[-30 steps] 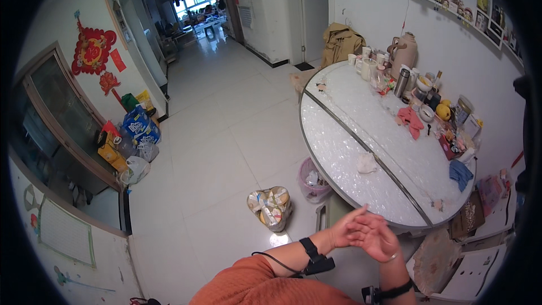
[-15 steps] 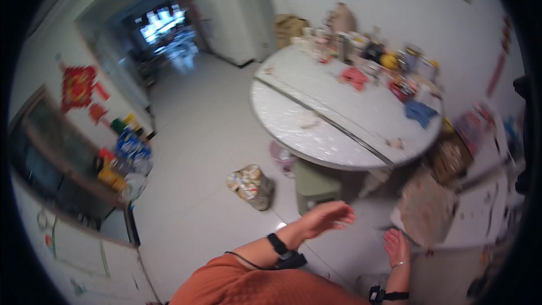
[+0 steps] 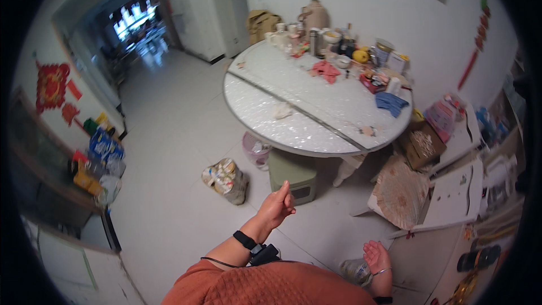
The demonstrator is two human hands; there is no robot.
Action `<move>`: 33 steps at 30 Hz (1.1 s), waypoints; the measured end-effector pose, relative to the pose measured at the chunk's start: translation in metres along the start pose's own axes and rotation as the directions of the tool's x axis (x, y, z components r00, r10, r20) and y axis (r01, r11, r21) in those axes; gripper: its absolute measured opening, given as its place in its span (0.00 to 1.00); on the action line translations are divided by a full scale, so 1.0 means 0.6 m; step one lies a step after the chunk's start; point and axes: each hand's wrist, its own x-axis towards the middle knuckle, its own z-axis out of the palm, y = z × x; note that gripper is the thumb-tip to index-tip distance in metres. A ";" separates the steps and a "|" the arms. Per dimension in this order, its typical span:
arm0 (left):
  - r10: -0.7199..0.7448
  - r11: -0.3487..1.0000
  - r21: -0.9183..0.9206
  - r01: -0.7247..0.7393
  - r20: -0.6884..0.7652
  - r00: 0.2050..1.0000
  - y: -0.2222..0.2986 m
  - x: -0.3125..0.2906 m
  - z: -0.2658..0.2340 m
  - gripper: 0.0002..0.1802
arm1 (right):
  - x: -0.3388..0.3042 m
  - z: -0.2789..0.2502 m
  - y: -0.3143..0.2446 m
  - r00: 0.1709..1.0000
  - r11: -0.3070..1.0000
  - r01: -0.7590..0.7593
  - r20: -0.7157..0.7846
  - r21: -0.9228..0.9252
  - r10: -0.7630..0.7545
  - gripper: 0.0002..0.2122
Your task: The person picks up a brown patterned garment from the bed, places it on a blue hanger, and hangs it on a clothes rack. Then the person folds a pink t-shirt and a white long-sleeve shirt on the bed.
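Note:
My left hand (image 3: 275, 207) is in front of the green stool (image 3: 293, 173), apart from it, as seen from above. Its fingers are curled in, with one digit pointing up and away, and nothing shows in it. A black band with a small dark device sits on that wrist. Lower right, my right hand (image 3: 377, 256) is open, palm partly up, fingers loosely bent and holding nothing. It wears a thin bangle. Beside it, near the floor, is a clear plastic bag or container (image 3: 355, 270), partly hidden by my orange clothing.
A round table (image 3: 265, 107) with a clear cover bears bottles, jars and cloths at its far side. Under its edge stands a pink basket (image 3: 255, 149). A filled bag (image 3: 224, 181) sits on the floor. White chairs (image 3: 451, 197), one with a round cushion (image 3: 402, 192), stand right.
The view has swung right, so the table appears further left. My left hand has gone from spread fingers to curled ones. My right hand stays open, lower in the view.

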 end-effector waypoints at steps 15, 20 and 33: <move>0.327 0.851 -0.053 -0.523 -0.726 0.606 0.016 -0.447 -0.343 0.30 | 0.074 0.471 0.082 0.828 0.938 -0.050 0.511 -0.342 0.231 0.14; 0.374 0.679 0.095 -0.728 -0.898 0.232 -0.089 -0.682 -0.356 0.29 | 0.067 0.651 0.174 0.662 0.845 0.000 0.633 -0.536 0.401 0.13; 0.061 0.635 0.101 -0.766 -0.995 -0.081 -0.287 -0.853 -0.246 0.14 | -0.036 0.730 0.430 0.445 0.592 -0.085 0.501 -0.801 0.742 0.13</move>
